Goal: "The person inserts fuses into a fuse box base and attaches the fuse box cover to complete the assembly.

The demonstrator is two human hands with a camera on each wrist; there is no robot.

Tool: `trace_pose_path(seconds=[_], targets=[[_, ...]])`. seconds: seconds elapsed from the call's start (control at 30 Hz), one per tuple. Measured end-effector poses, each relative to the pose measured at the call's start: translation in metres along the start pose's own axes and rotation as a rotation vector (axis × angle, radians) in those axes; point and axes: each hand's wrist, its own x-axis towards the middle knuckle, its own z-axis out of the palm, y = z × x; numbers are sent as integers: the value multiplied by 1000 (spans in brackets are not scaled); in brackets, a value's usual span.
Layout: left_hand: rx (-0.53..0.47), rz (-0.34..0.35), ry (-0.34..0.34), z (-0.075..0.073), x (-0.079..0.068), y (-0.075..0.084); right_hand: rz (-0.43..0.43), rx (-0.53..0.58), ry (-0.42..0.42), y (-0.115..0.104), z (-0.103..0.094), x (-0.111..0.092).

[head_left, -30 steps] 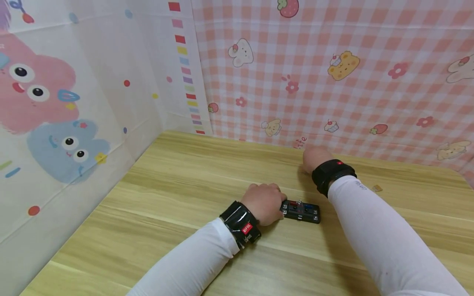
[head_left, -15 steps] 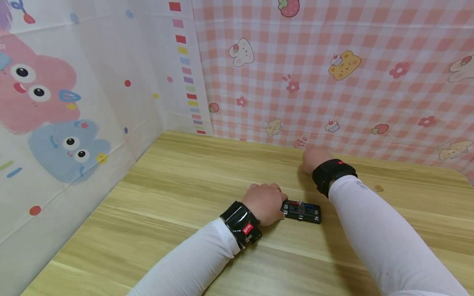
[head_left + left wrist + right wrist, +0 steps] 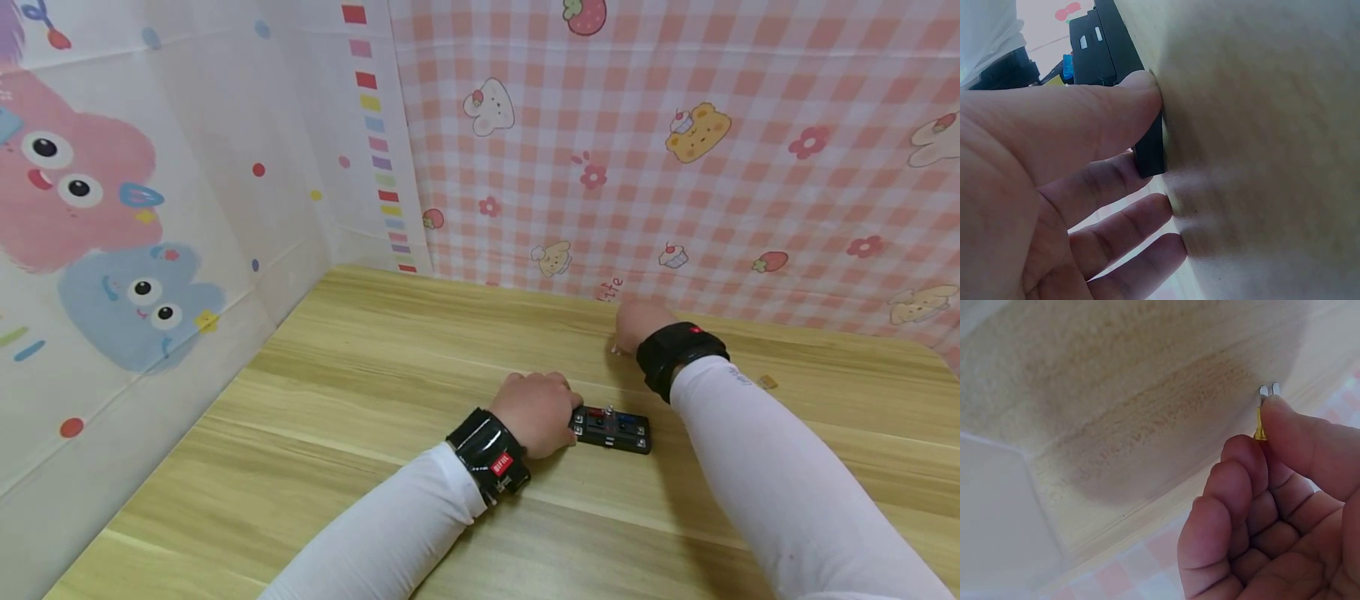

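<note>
A black fuse block (image 3: 611, 429) with metal screw terminals and red and blue parts lies on the wooden table. My left hand (image 3: 532, 414) grips its left end; in the left wrist view the thumb (image 3: 1129, 103) and index finger pinch the block's black casing (image 3: 1150, 150), the other fingertips resting on the tabletop. Farther back, near the checked cloth, is my right hand (image 3: 643, 325). Between thumb and curled index finger it pinches a yellow blade fuse (image 3: 1260, 428), whose two flat metal prongs stick out past the thumb. The fingers cover most of the fuse's body.
A small tan-yellow piece (image 3: 767, 382) lies on the table right of the right wrist, too small to identify. A pink checked cloth (image 3: 525, 167) hangs along the table's back edge, and a white printed cloth (image 3: 225, 100) along its left side.
My right hand has shifted slightly right, and a small pale tip now shows beneath it. The left hand and the fuse block have stayed in place.
</note>
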Motion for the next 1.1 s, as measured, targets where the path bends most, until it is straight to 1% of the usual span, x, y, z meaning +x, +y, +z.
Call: trace_pose_path(seconds=[0.13,0.27,0.37,0.53,0.67,0.77,0.87,1.1], targets=[[-3,3,-4,0,0,0,27,27,11,-1,0,-3],[1,5,-2,0,0,1,33,56,71,-1,0,-6],[1,5,0,0,0,1,21,82,94,-1,1,-8],[-7,6,1,0,0,2,-9,88,85,0,1,-11],[-9,5,-3,0,-1,2,-45,100,122,3,3,-12],[-12,4,-8,0,-1,1,-51,138,149,4,4,-14],[-18,1,-15,0,-1,1,-39,174,167,3,3,-18],[-32,-2,-28,-2,1,0,-5,277,156,-4,-11,-37]])
